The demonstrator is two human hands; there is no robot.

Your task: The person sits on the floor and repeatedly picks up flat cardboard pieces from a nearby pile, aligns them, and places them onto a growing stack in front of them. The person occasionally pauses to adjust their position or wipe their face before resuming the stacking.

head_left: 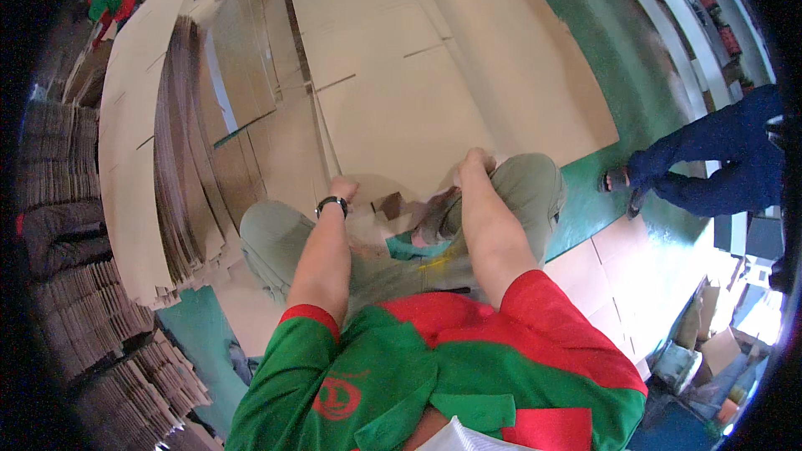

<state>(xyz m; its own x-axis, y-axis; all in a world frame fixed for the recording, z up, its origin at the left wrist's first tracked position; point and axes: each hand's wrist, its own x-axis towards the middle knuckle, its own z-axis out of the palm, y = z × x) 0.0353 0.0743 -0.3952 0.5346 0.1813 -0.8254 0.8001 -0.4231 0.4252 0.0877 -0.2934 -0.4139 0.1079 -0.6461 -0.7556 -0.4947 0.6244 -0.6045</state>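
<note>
A large, flat tan cardboard sheet (393, 108) with cut slots and crease lines lies in front of me, its near edge between my knees. My left hand (343, 190), with a dark watch at the wrist, is closed on that near edge at the left. Further right, my right hand (474, 164) is closed on the same edge beside my right knee. The fingertips of both hands are hidden. Below the edge, between my legs, brown cardboard flaps (388, 205) show, partly blurred.
To the left stands a stack of cardboard sheets (184, 150), with bundled cardboard (58, 150) beyond. A person in dark blue trousers (710, 154) is at the right on the green floor (585, 200). Other people are at the far left. Cardboard scraps (718, 351) lie at the lower right.
</note>
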